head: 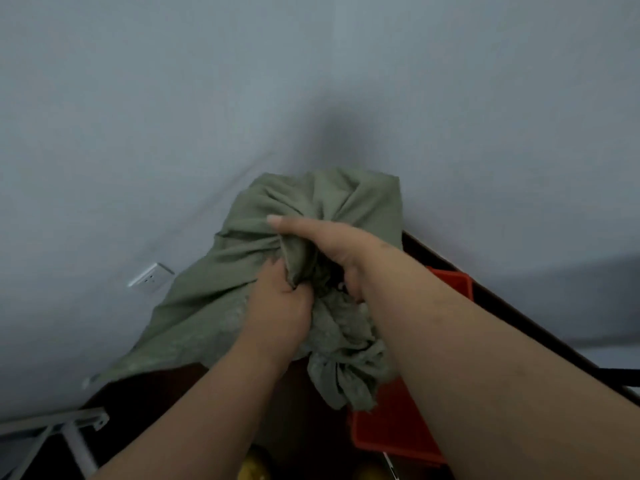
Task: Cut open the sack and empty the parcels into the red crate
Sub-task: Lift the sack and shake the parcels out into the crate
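Fingers (277,289) of my left hand (280,306) are curled tight into the bunched cloth of the green sack (221,271), and the right hand (332,251) clutches the same gathered neck from the other side, thumb stretched out flat across the folds. Below my fingers the sack's tied end (346,375) hangs down crumpled. Behind and above them its bulk leans against a pale grey wall (311,81). Under my right forearm, below and right of the fingers, sits the red crate (391,431), partly hidden, on a dark brown desk (156,403). Left of my fingers a white socket (150,275) is fixed to the wall; far below left is a white metal frame (69,427).
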Available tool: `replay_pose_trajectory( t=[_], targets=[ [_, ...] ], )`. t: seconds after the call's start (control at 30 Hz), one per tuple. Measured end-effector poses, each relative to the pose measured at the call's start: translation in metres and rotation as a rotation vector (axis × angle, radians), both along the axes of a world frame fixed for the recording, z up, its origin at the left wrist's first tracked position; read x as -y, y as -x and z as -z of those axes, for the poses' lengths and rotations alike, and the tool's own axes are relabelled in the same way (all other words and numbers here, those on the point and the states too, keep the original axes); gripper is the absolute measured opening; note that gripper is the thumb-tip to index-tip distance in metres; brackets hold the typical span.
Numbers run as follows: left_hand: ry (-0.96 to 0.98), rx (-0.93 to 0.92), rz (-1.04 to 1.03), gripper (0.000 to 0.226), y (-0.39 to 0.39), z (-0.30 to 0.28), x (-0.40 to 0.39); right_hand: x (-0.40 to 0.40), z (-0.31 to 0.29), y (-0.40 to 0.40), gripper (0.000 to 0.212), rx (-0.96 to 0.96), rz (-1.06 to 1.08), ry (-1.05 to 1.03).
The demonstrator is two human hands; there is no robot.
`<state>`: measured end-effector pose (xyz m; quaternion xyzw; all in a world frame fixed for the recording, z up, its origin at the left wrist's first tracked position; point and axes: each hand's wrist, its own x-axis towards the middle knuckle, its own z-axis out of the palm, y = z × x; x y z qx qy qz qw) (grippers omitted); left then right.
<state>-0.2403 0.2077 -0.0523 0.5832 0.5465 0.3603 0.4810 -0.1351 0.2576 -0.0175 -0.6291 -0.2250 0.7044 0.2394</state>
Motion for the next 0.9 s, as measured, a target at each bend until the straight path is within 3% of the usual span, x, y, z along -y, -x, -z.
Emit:
replay_pose_trajectory(
  t=[0.07, 0.17, 0.27, 0.37, 0.43, 0.53, 0.6, 0.7, 0.8, 0.9],
  targets=[
    [-0.128, -0.167, 0.145, 0.027, -0.02, -0.005, 0.006, -0.005, -0.008, -0.02, 0.03, 0.071, 0.113, -0.016],
    [-0.101, -0.287, 0.313, 0.033, -0.05, -0.012, 0.017, -0.003, -0.017, -0.051, 0.035, 0.319, 0.14, -0.113],
    [0.143, -0.059, 0.401, 0.035, -0.069, -0.031, 0.022, 0.001, -0.019, -0.083, 0.042, 0.372, 0.233, -0.21],
    [0.485, 0.223, 0.052, 0.033, -0.069, -0.04, 0.011, 0.006, -0.023, -0.107, 0.049, 0.254, 0.342, -0.267],
    [0.344, 0.001, -0.113, 0.031, -0.061, -0.032, -0.002, 0.011, -0.024, -0.118, 0.06, 0.197, 0.349, -0.299],
    [0.025, -0.484, -0.073, 0.071, -0.047, -0.02, -0.021, 0.017, -0.024, -0.132, 0.066, 0.201, 0.27, -0.387],
    [0.017, -0.698, 0.015, 0.09, -0.041, -0.014, -0.033, 0.022, -0.026, -0.14, 0.066, 0.191, 0.248, -0.421],
    [0.108, -0.935, 0.117, 0.1, -0.034, 0.002, -0.046, 0.028, -0.032, -0.153, 0.07, 0.159, 0.277, -0.435],
    [0.243, -1.016, 0.103, 0.108, -0.016, 0.018, -0.044, 0.035, -0.036, -0.17, 0.075, 0.122, 0.325, -0.435],
    [0.465, -0.866, 0.014, 0.111, 0.006, 0.033, -0.033, 0.041, -0.033, -0.181, 0.069, 0.134, 0.318, -0.423]
  ],
)
